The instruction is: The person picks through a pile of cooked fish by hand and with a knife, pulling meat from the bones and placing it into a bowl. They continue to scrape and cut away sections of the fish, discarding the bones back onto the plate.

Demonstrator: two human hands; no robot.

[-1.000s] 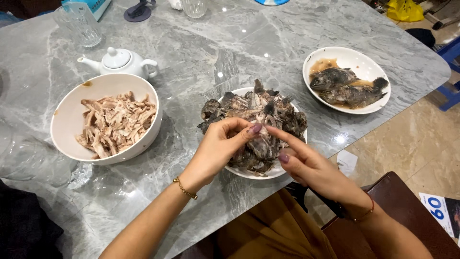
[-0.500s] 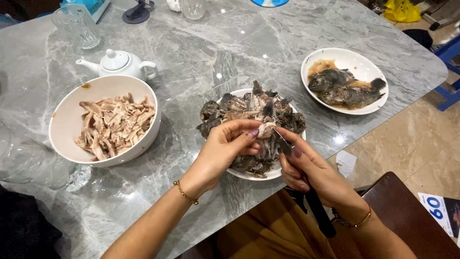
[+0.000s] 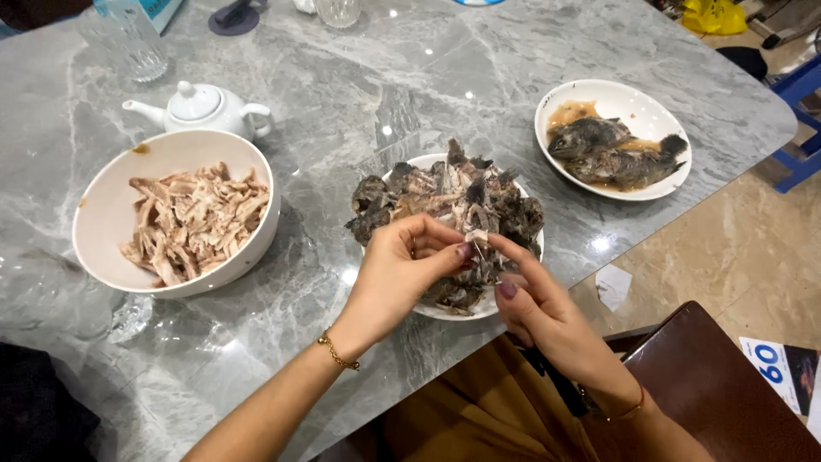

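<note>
A white plate (image 3: 400,175) heaped with dark cooked fish pieces and bones (image 3: 445,192) sits near the table's front edge. Over its near side, my left hand (image 3: 402,269) and my right hand (image 3: 534,304) meet, both pinching a small pale piece of fish (image 3: 475,240) between fingertips. To the left stands a white bowl (image 3: 107,201) filled with shredded pale fish meat (image 3: 192,221). At the right, another white dish (image 3: 637,107) holds whole cooked fish (image 3: 611,152) in brown sauce.
The grey marble table (image 3: 342,77) also carries a small white teapot (image 3: 201,107), a clear glass (image 3: 128,43) at the back left and another glass (image 3: 338,10) at the back. A brown chair (image 3: 718,393) and tiled floor (image 3: 753,248) lie to the right.
Both hands lifted a small piece out of the fish pile and now hold it together just above the plate's near side, slightly closer to me.
</note>
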